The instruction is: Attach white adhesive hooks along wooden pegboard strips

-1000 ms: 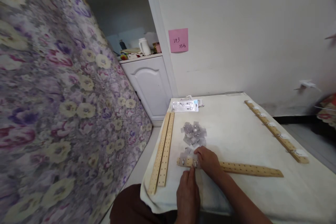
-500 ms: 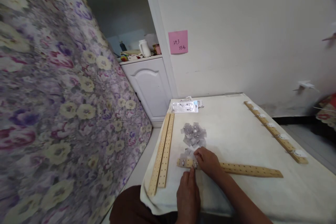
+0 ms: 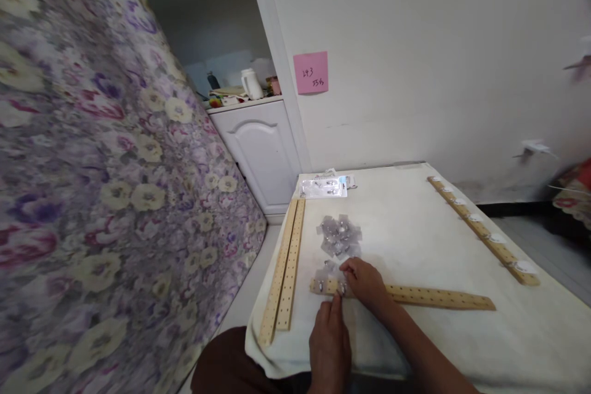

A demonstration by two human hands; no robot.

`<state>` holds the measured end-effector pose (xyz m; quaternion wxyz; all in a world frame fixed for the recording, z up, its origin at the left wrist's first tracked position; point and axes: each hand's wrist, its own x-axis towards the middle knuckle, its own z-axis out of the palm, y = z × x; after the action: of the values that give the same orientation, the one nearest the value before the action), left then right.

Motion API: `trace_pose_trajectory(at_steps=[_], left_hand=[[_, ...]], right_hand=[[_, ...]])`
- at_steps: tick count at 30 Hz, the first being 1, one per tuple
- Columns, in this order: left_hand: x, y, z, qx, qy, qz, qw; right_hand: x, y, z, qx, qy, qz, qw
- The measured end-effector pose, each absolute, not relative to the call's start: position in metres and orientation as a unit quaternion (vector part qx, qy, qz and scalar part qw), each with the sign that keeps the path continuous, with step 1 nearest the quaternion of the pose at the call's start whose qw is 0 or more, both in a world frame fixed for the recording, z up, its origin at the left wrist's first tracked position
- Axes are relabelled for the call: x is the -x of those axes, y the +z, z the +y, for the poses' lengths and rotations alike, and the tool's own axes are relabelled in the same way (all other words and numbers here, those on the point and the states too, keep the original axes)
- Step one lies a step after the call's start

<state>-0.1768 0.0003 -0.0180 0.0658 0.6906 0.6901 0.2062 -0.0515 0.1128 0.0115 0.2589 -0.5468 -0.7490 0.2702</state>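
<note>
A wooden strip with rows of holes (image 3: 436, 297) lies across the near part of the cloth-covered table. On its left end sits a small clear square with a metal hook (image 3: 321, 285). Beside it is a second clear hook square (image 3: 342, 289), between my hands. My right hand (image 3: 368, 283) has its thumb and fingers pinched at the top right edge of that second square. My left hand (image 3: 329, 338) reaches up from below, fingers together, its fingertips touching the lower edge of the strip by the square. What lies under the left fingertips is hidden.
A pile of clear hook squares (image 3: 340, 235) lies behind the strip. Two holed wooden strips (image 3: 286, 277) lie at the left, and another strip bearing white round pieces (image 3: 484, 235) at the right. Clear packaging (image 3: 323, 187) is at the back, below a pink note (image 3: 311, 72) on the wall.
Both hands stay at the second hook square with only slight finger movement. The whole view has shifted a little; the strips and the pile stay in place.
</note>
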Motion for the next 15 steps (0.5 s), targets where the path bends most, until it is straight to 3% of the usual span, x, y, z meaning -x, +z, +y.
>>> trace_pose_trajectory(at_steps=[15], left_hand=[[0.179,-0.029,0.001,-0.701,0.213,0.679,0.050]], right_hand=[[0.052,0.008,0.114,0.545,0.254,-0.753,0.268]])
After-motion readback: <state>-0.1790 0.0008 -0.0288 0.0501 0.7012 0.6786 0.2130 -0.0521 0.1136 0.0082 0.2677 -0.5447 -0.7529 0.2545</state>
